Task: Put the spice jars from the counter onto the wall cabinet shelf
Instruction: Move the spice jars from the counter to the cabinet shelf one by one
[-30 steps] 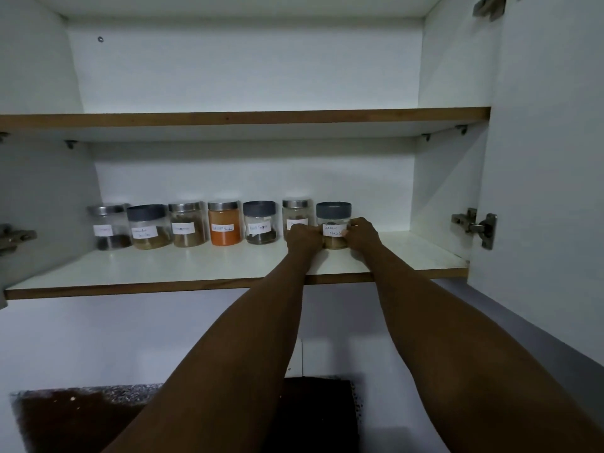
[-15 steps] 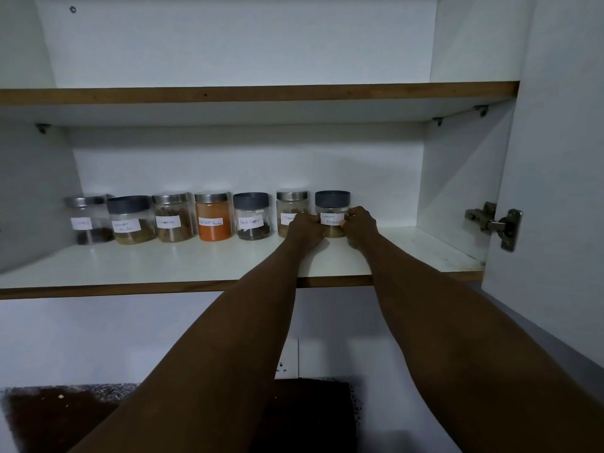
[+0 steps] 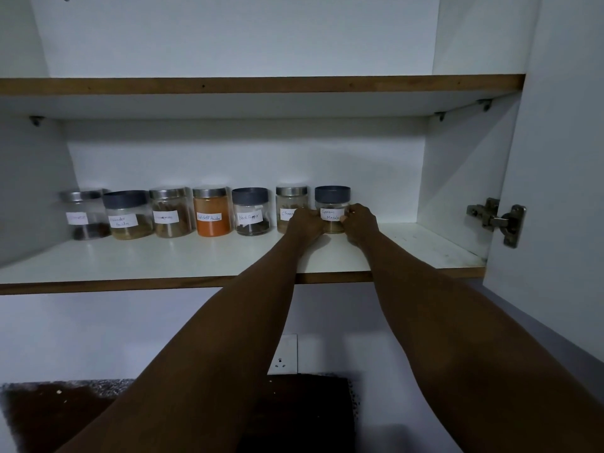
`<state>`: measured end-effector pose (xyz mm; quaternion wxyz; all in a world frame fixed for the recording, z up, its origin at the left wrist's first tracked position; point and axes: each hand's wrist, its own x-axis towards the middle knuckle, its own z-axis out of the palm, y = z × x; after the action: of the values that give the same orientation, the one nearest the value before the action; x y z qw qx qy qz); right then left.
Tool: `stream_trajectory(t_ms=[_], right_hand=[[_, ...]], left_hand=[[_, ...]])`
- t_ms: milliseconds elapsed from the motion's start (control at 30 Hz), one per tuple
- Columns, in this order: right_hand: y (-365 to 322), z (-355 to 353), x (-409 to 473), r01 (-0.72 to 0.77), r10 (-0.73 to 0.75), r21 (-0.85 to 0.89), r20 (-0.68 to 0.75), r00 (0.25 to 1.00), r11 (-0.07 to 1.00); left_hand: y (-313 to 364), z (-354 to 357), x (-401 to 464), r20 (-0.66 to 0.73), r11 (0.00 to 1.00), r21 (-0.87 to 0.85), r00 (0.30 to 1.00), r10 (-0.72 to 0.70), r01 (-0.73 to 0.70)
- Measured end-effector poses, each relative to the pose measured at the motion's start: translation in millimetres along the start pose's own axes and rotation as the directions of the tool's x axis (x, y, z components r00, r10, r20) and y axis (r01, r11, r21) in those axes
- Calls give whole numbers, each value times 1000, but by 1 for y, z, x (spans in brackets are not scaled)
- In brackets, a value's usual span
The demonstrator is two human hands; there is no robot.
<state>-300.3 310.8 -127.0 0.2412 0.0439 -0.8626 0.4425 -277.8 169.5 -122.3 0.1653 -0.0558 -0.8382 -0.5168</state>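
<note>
An open white wall cabinet with a lower shelf holds a row of labelled spice jars along the back, above a dark counter. Both arms reach up, the left hand and right hand curling their fingers round the garam masala jar. The jar, grey-lidded clear glass with brown powder, stands upright between the fingers, at the row's right end just beside the cinnamon jar.

White shelf with brown edge — orange chilli jar, grey-lidded garam masala jar, white labels.
</note>
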Motion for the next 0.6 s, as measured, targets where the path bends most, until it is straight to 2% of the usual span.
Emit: stream_trajectory(t_ms=[433,600], right_hand=[[-2,1,-1,-3,3,-43,4,1000,999],[-7,-1,-2,-70,70,-16,15,997,997]], left_hand=[[-2,-1,-2,-30,1000,-19,1000,-1,0],[0,-1,-1,-56,999,-50,998,-1,-1]])
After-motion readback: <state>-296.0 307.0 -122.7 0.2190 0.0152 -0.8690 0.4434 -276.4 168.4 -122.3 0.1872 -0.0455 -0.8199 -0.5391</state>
